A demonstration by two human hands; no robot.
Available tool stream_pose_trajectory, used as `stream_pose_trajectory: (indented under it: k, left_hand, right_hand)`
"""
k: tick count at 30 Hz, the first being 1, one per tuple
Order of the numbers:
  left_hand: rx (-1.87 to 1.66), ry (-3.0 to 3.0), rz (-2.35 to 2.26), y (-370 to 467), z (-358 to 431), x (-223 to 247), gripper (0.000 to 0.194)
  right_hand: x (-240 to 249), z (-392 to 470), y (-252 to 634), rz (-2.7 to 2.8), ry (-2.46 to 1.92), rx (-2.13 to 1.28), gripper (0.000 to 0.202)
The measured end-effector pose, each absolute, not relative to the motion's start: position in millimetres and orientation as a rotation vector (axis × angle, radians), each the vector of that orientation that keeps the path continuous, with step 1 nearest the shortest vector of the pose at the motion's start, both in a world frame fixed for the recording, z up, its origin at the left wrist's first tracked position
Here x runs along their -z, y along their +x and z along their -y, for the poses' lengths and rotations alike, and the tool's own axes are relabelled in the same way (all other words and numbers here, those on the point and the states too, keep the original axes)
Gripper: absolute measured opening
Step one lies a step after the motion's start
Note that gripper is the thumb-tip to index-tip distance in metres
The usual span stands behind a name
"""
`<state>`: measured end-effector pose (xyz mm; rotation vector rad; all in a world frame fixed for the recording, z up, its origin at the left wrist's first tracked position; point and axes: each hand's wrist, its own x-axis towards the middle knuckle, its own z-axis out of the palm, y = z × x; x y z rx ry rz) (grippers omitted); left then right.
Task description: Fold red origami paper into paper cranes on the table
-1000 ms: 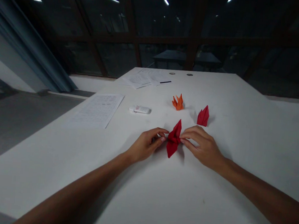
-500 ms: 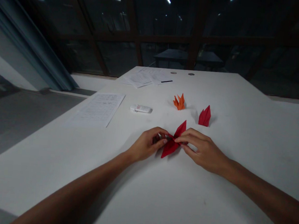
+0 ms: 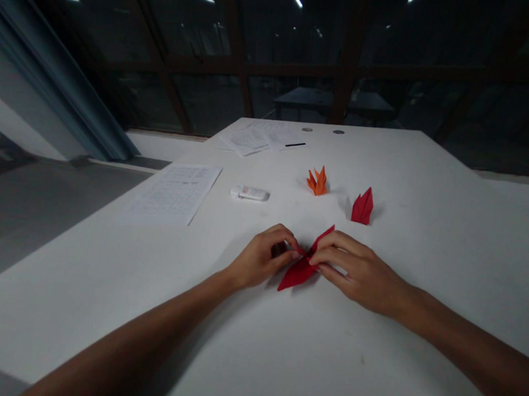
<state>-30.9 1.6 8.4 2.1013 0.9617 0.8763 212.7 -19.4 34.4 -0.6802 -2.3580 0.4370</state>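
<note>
- Behind a broad, smooth white table (image 3: 252,355), dark, brown-framed windows (image 3: 291,35); dim light, apt to make fine creases hard to judge.
- Near the middle of the table, between both hands: a pointed, bright red folded-paper piece (image 3: 295,275), slanted; impossible to tell whether resting on the top or just above.
- At its left side, pinched between thumb and fingers of the left hand (image 3: 260,255); at its centre-right, pinched by the right hand (image 3: 360,266), with folds partly covered.
- Could tear near the centre if tugged unevenly from both sides.
- Could crease off line, with folds hidden under fingertips.
- Might spring open if released too soon.
- Beyond: an upright red folded-paper figure (image 3: 362,209) and a spiky orange folded-paper figure (image 3: 319,181), perhaps toppled by a stray right-hand knuckle.
</note>
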Motion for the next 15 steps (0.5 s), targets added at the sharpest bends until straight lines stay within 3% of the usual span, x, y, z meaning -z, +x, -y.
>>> stream_pose_trajectory:
  k: [10,15]
  left_hand:
    - [-0.769,1.841,-0.846,-29.1,5.4,-8.1,0.025]
    - [-0.799,1.703,-0.802,-28.0,5.9,-4.9,0.026]
  right_hand:
    - [-51.3,24.6,213.9,2.198,-0.915,-0.828,0.014]
    - [-52.3,18.9,216.9,2.175,-0.834,-0.928,0.014]
